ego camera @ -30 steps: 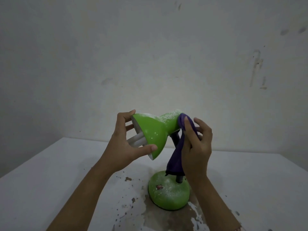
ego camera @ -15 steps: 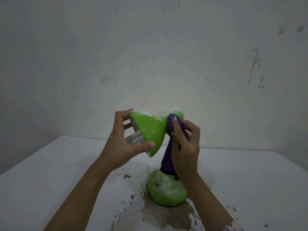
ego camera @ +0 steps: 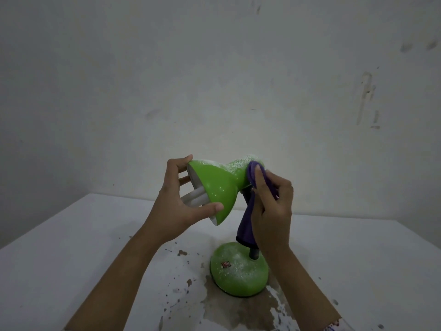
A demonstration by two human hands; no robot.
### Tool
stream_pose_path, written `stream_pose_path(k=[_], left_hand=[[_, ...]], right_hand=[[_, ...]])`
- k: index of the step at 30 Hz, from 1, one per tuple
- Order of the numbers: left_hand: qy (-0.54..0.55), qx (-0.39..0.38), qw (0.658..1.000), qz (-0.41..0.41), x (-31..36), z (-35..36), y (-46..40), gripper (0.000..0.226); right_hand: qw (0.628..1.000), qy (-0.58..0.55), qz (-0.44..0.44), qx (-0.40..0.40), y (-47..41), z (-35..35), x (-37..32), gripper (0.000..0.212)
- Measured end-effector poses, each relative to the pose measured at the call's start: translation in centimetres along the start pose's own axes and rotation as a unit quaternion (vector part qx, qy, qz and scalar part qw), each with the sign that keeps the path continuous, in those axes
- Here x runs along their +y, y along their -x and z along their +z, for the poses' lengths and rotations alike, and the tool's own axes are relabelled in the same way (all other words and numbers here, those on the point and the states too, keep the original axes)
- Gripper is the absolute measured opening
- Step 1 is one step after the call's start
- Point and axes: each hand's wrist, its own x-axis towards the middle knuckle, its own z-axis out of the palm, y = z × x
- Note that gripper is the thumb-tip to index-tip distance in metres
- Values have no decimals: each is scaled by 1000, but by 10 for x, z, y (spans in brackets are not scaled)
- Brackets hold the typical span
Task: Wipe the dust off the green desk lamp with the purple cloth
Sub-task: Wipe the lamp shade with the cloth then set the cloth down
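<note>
The green desk lamp stands on a white table, its shade tilted down to the left, with white dust on top of the shade and neck. Its round green base is also dusty. My left hand grips the rim of the shade, thumb below and fingers on top, beside the white bulb. My right hand holds the purple cloth and presses it against the narrow rear end of the shade. The cloth's loose end hangs down over the dark stem.
The white table has dark chipped spots and a brown worn patch around the lamp base. A stained pale wall rises just behind the table's far edge.
My right hand slid the cloth from the back tip of the shade toward its neck, then back up near the rear end. My left hand keeps its hold on the rim.
</note>
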Motion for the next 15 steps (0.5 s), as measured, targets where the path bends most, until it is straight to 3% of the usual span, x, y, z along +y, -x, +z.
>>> stream_pose_path(k=[4, 9, 15], left_hand=[[2, 4, 1000, 2, 0, 0, 0, 87], [3, 8, 1000, 10, 0, 1, 0, 86], [14, 16, 1000, 10, -4, 0, 1, 86]], right_hand=[[998, 32, -46, -27, 15, -1, 2, 33], [1000, 17, 2, 23, 0, -3, 0, 32], [998, 26, -63, -8, 11, 5, -2, 36]])
